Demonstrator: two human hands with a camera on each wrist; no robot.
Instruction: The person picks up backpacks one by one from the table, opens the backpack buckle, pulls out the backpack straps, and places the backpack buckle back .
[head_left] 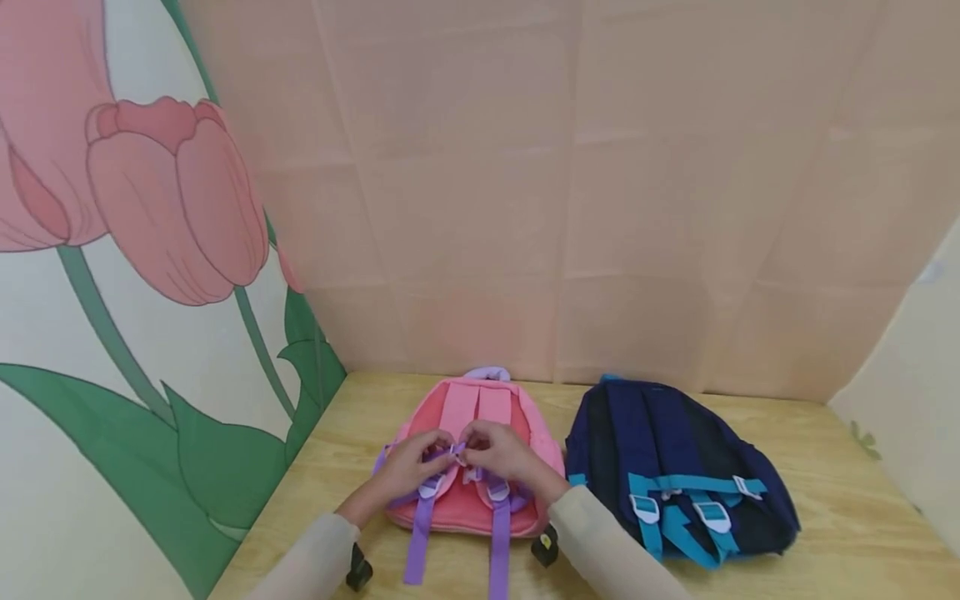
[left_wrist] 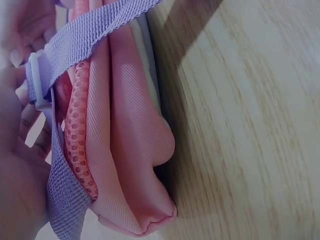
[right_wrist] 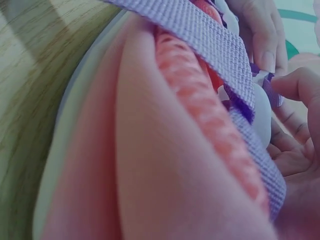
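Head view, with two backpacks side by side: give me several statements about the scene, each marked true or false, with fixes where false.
1. The left hand and right hand are at a purple strap of the pink backpack. True.
2. The navy backpack has teal straps. True.
3. The navy backpack lies left of the pink one. False: it lies to the right.
4. The tulips are blue. False: they are pink.
5. Neither hand touches the lilac top loop. True.

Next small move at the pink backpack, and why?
Probably work the purple strap through the white buckle: the left hand and right hand meet there, over the pink backpack. How far it's threaded isn't clear.
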